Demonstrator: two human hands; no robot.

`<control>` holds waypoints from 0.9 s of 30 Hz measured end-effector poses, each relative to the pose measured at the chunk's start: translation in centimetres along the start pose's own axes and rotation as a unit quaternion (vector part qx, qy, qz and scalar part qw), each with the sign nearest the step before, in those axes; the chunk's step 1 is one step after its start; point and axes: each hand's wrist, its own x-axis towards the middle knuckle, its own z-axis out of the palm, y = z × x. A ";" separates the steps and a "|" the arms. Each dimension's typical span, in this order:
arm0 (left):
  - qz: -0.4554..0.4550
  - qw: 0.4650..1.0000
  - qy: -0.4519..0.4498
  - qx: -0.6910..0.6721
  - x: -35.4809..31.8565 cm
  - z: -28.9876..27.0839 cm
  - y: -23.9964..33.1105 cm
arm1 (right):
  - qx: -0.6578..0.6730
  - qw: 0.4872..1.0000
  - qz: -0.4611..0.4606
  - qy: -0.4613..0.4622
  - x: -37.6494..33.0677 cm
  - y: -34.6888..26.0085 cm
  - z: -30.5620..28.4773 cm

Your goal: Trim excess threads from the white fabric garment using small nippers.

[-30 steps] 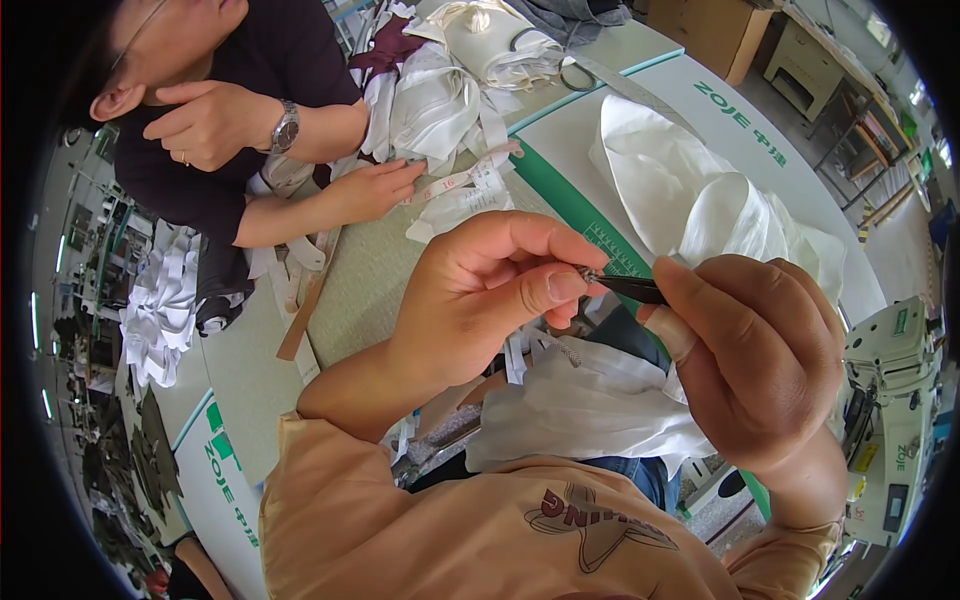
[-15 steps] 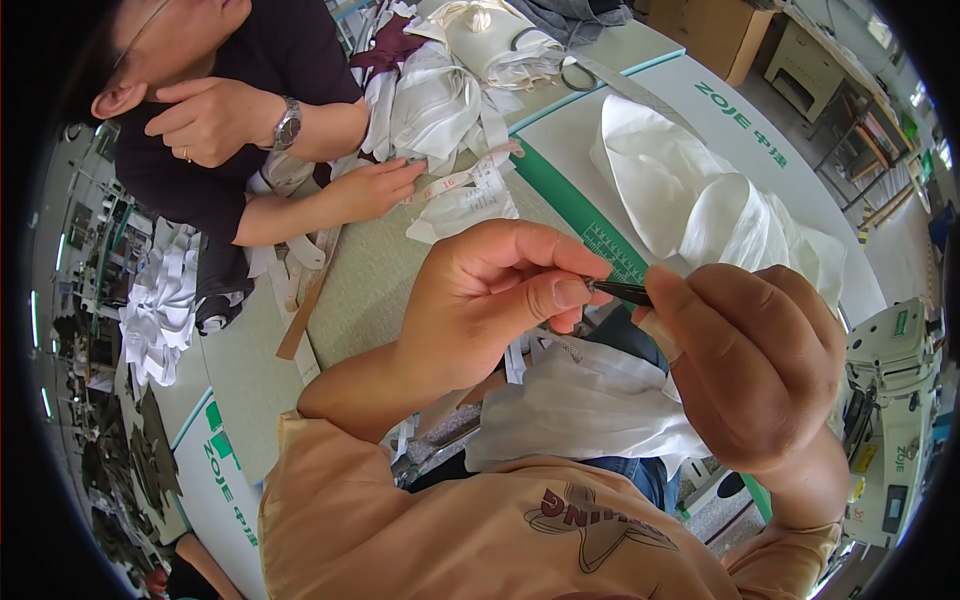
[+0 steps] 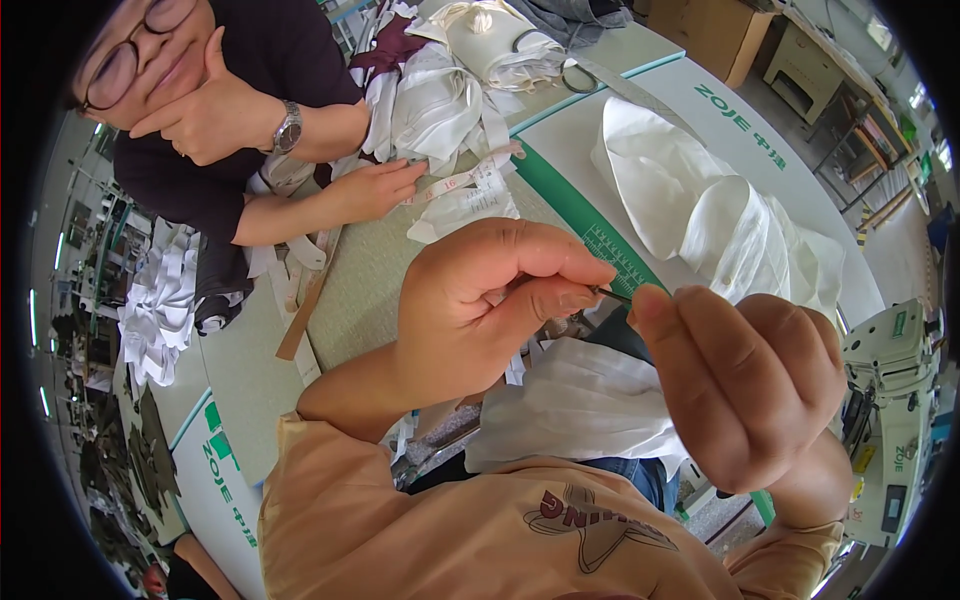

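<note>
Held up in front of my chest, both hands are close together. My left hand (image 3: 500,300) is closed, its thumb and forefinger pinched on something too small to make out. A thin dark pointed tool (image 3: 614,295) reaches from the right fingers to that pinch. My right hand (image 3: 740,385) is closed round the tool, its back and knuckles hiding most of it; its exact kind does not show. Below the hands, white cloth (image 3: 580,400) lies across my lap. Beyond them, a green ruler strip (image 3: 570,205) runs along the table.
A large white fabric piece (image 3: 690,190) lies on the table to the right. Across the left side leans a person in a dark top (image 3: 290,60), one hand near a tape measure (image 3: 450,183). White cloth bundles (image 3: 430,110) lie at the back. A sewing machine (image 3: 885,400) stands far right.
My right hand has turned and shifted slightly, and the tool now shows as a thin line instead of a broader dark shape. The person across has turned their head.
</note>
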 end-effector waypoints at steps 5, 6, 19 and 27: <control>0.154 0.967 -0.049 0.199 1.1 -1.0 -0.2 | 0.039 0.998 0.037 -0.013 -0.2 -0.1 0.0; 0.154 0.967 -0.049 0.198 1.1 -1.0 -0.2 | 0.040 0.998 0.039 -0.007 -0.2 -0.2 0.1; 0.160 0.954 0.012 0.254 0.4 -0.1 0.0 | 0.168 0.973 0.159 0.013 -0.5 -0.5 2.3; 0.139 0.952 -0.006 0.272 0.2 0.0 -1.2 | -0.092 0.993 0.016 0.075 -0.9 -1.6 3.7</control>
